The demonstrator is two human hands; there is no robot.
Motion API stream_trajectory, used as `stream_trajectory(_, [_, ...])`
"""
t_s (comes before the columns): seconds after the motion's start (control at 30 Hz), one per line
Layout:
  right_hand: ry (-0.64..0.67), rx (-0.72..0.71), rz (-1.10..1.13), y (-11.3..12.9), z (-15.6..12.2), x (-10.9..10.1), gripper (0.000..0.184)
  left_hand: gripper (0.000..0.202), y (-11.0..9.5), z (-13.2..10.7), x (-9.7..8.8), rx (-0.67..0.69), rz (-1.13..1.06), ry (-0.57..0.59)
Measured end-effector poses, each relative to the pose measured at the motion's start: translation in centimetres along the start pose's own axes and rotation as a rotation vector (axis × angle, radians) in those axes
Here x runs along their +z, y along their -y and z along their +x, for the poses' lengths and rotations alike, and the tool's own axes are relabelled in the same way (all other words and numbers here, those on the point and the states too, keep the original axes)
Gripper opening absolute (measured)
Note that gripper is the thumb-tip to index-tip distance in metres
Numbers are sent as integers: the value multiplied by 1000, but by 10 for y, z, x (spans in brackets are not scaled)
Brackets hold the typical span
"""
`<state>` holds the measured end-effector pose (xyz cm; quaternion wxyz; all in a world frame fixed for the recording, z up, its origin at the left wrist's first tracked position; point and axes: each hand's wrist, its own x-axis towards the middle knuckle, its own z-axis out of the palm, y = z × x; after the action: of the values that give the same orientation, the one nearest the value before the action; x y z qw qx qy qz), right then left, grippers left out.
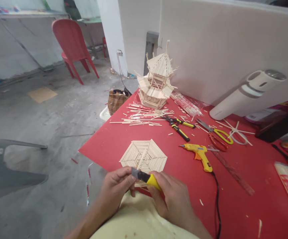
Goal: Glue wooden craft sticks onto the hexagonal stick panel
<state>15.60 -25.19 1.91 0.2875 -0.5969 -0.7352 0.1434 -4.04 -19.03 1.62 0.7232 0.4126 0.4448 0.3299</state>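
My right hand point(172, 196) is wrapped round the yellow handle of a knife point(144, 177), whose dark blade with a grey tip points left. The blade reaches my left hand point(119, 186), whose thumb and fingers are pinched together on a pale wooden stick point(143, 160). The stick slants up and away over a flat panel of wooden sticks point(131, 153), many-sided and laid in rings like a web. The panel's near part is hidden by my hands and the knife.
On the red table point(99, 146) stand a stick-built pagoda point(156, 83) and a white bottle point(236, 99). Loose sticks point(139, 116), black-yellow pliers point(177, 127), yellow-handled scissors point(221, 134) and a corded glue gun point(200, 154) lie about. A red chair point(70, 39) stands beyond.
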Motion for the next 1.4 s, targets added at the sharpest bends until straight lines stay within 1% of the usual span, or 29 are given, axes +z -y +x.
stream_trajectory(0.13, [67, 40, 72, -2, -2, 1, 24, 20, 6, 1, -3, 34, 45, -27])
stream_trajectory(0.3, [26, 30, 45, -3, -2, 2, 24, 24, 10, 3, -6, 17, 31, -13])
stream_trajectory(0.37, [11, 19, 27, -3, -2, 1, 24, 24, 10, 4, -6, 0, 31, -16])
stream_trajectory(0.5, [27, 12, 20, -4, -2, 0, 25, 19, 6, 5, -4, -15, 50, -20])
stream_trajectory(0.63, [40, 11, 18, -4, -4, -1, 26, 17, 2, 4, -3, 22, 106, -20])
stream_trajectory(0.73, [28, 19, -26, -2, -7, 0, 25, 17, -1, 1, -3, 51, 126, -3])
stream_trajectory(0.93, [-142, -75, -164, 3, -11, 4, 30, 20, -11, -8, -1, 42, 101, 50])
stream_trajectory(1.03, [-176, -109, -210, 2, -14, 3, 31, 23, -11, -13, -2, 22, 99, 48])
stream_trajectory(1.07, [-214, -82, -234, -1, -15, 1, 31, 25, -8, -15, -2, -1, 98, 46])
stream_trajectory(1.1, [-268, -22, -267, -4, -16, -1, 30, 26, -5, -18, -4, -32, 96, 38])
stream_trajectory(1.17, [-400, 144, -337, -11, -19, -6, 29, 28, 2, -22, -6, -106, 92, 13])
stream_trajectory(1.2, [-450, 197, -357, -13, -20, -9, 29, 29, 5, -24, -7, -131, 88, -16])
stream_trajectory(1.23, [-462, 208, -355, -14, -21, -11, 29, 31, 7, -24, -8, -144, 84, -36])
stream_trajectory(1.3, [-383, 115, -280, -13, -20, -13, 31, 34, 6, -22, -7, -147, 61, -33])
stream_trajectory(1.4, [-196, -45, -142, -7, -13, -12, 30, 31, -2, -14, -2, -125, 56, 21])
